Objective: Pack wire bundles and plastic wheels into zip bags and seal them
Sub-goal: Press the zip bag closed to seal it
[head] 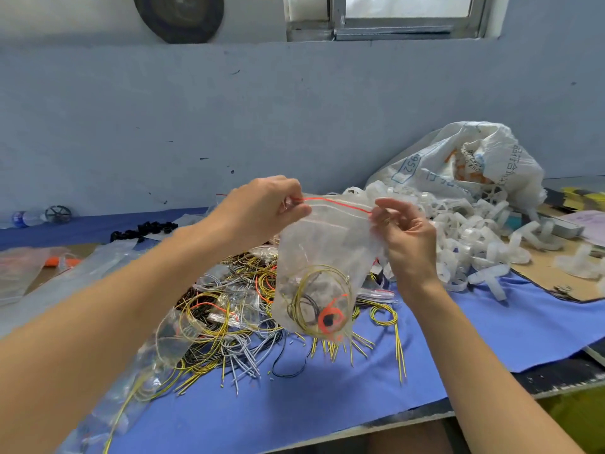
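Where wires (226, 326) sprawl, blue cloth (327, 407) abuts apparent cardboard (553, 278).

The clear, crinkled thin-plastic zip bag (324, 257) with its red seal strip is glossy and catches the light. The coiled yellow, black and orange plastic-coated wires (322, 308) inside it look smooth. The blue cloth table cover (294, 404) is matt and lightly creased. The heaped milky, translucent plastic wheels (474, 231) have a soft sheen. Behind them, the white woven-plastic sack (458, 158) looks coarse, and the brown cardboard sheet (537, 273) looks dull.
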